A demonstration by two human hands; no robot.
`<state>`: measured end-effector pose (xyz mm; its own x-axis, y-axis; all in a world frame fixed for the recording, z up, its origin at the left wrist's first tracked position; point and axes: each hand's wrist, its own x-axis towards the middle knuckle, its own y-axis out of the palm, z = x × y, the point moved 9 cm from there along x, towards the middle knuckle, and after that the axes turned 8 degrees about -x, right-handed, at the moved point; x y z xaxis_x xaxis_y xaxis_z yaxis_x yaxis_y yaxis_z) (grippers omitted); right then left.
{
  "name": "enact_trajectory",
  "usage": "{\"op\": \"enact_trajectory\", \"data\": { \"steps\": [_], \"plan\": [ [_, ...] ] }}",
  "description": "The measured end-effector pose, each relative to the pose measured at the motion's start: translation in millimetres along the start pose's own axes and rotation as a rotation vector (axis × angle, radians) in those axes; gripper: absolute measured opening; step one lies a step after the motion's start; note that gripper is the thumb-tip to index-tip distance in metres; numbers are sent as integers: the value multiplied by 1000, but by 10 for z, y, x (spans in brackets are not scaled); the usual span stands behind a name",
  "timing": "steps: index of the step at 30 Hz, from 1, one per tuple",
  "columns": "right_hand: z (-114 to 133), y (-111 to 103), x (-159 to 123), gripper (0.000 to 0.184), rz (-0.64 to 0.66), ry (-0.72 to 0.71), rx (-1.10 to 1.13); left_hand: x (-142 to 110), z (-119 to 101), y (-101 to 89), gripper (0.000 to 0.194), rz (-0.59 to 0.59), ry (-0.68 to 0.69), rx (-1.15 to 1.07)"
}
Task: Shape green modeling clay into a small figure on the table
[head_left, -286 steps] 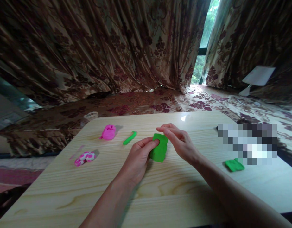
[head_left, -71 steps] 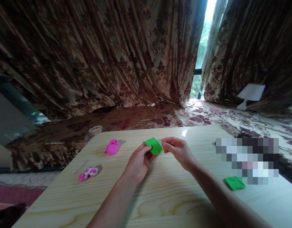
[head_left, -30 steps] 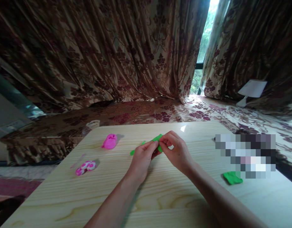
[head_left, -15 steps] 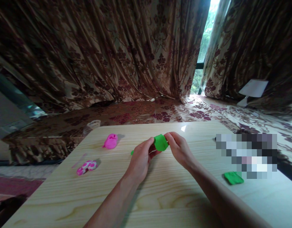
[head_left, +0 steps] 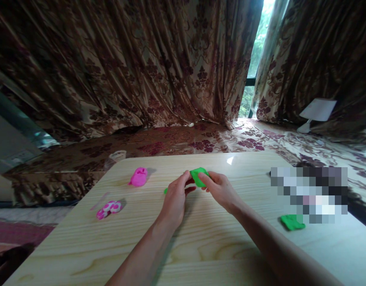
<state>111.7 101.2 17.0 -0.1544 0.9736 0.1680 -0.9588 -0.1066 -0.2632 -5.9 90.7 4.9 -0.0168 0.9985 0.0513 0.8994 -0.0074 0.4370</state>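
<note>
Above the middle of the table, a flattened piece of green modelling clay [head_left: 197, 177] is held between both hands. My left hand [head_left: 176, 194] pinches its left edge, with the fingers curled behind. On the right side, the thumb of my right hand [head_left: 221, 190] presses on the face of the clay while the fingers lie behind it. A small green bit [head_left: 165, 191] shows beside my left hand, mostly hidden by it. A second flat green clay piece [head_left: 292, 222] lies on the table to the right.
On the left of the wooden table [head_left: 123, 246] lie a pink clay lump [head_left: 139, 177] and a pink-and-white spotted clay piece [head_left: 109, 209]. A clear cup [head_left: 116, 158] stands by the far left corner. A blurred-out patch [head_left: 314, 194] covers the right edge. A white lamp [head_left: 316, 111] stands beyond.
My right thumb has moved left onto the face of the green clay, and the right hand has shifted slightly down. The clay has tilted and moved a little left.
</note>
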Motion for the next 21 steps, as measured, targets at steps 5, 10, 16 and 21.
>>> {"op": "enact_trajectory", "data": {
  "steps": [5,10,16,21],
  "plan": [
    [-45,11,3,27,-20,24,158,-53,-147,78,25,26,131,156],
    [66,22,-31,23,-13,-12,130,-35,-166,18,19,-10,162,182],
    [121,71,-76,21,39,-26,93,4,40,-41,18,-59,-37,-65],
    [23,40,-45,24,7,-18,19,3,-26,-18,18,-35,25,-53]
  ]
}}
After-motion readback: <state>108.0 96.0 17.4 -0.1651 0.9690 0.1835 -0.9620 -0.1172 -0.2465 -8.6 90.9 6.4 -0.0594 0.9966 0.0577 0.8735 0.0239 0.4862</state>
